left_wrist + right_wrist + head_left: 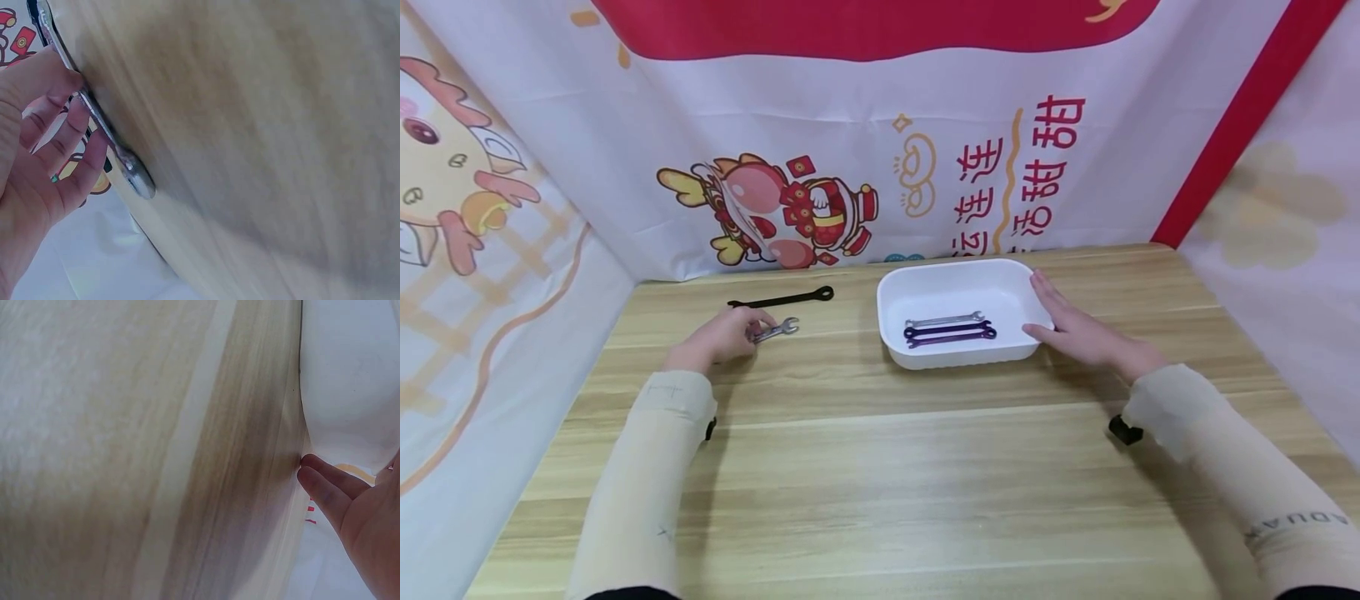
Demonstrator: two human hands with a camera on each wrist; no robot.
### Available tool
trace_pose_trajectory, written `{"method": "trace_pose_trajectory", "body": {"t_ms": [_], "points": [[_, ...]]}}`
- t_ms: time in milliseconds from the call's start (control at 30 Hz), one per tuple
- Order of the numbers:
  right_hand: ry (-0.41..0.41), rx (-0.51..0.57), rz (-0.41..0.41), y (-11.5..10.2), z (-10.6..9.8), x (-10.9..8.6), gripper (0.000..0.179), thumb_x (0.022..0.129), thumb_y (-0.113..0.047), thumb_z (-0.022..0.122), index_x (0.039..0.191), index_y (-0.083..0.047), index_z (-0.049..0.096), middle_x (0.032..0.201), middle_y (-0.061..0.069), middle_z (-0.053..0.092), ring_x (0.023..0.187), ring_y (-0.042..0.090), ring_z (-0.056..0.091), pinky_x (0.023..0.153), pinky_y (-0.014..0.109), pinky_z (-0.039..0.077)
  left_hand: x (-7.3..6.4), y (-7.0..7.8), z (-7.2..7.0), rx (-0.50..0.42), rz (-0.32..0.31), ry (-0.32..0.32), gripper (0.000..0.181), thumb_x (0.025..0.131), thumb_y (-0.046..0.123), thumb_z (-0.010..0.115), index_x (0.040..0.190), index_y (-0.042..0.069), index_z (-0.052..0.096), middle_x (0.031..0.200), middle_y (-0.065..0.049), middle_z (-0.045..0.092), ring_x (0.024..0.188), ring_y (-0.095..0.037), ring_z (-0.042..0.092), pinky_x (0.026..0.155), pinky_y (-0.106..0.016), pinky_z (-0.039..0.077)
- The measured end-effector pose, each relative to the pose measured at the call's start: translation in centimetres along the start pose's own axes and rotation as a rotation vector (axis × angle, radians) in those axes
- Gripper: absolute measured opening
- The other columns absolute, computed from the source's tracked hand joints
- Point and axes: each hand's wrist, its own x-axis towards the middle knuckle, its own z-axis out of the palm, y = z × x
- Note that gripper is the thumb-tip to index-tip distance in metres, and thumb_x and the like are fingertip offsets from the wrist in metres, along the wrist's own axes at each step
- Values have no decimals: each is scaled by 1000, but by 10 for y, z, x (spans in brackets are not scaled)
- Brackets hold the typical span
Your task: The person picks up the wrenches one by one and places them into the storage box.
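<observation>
- The left hand [728,335] is to the left of the white tray [958,362], well apart from it, pinching a silver wrench [780,329] between thumb and fingers.
- That silver wrench sticks out from the fingertips on the side toward the white tray, its forked end pointing that way; the left wrist view shows its other end extending past the fingers. Whether it touches the table [880,475] I cannot tell.
- A black wrench [784,299] lies to the left of the white tray, just beyond the left hand, with its ring end nearer the tray.
- The right hand [1078,335] is at the right end of the white tray, thumb spread apart from straight fingers; the thumb rests at the rim and the fingers lie against the end wall.
- Inside the white tray, side by side, lie a small silver wrench [945,320], a dark wrench [942,331] and a purple wrench [951,338].
- Behind the white tray, the cloth backdrop [820,108] bears red Chinese characters, among them 连 twice and 甜 twice; the lowest ones are cut off.
- To the right of the white tray and nearer the camera, the right sleeve [1232,450] carries dark lettering, partly legible as "ADUA".
- Any marking on the wrenches is too small to read.
</observation>
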Motion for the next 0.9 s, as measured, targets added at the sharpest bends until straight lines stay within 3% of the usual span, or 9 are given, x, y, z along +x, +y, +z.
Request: {"method": "trace_pose_trajectory", "body": {"t_ms": [300, 533, 900], "points": [[5, -2, -9, -1, 0, -1, 87, 107, -33, 51, 162, -10, -12, 168, 6, -20, 154, 37, -9, 121, 58, 4, -4, 6, -2, 22, -35, -36, 56, 78, -18, 61, 129, 6, 66, 103, -17, 62, 89, -30, 55, 72, -38, 47], [6, -10, -17, -1, 0, 0, 88, 107, -32, 52, 162, -10, -13, 167, 6, -21, 154, 38, -8, 121, 58, 4, -2, 4, 2, 19, -29, -25, 53, 74, -17, 65, 122, 7, 64, 97, -15, 61, 86, -29, 55, 74, -41, 47], [5, 2, -14, 0, 0, 0, 88, 107, -33, 52, 162, -10, -12, 168, 6, -21, 154, 37, -9, 121, 58, 3, 2, 4, 3, 46, -57, -67, 54, 75, -15, 67, 122, 8, 57, 94, -13, 60, 81, -27, 53, 73, -40, 45]]}}
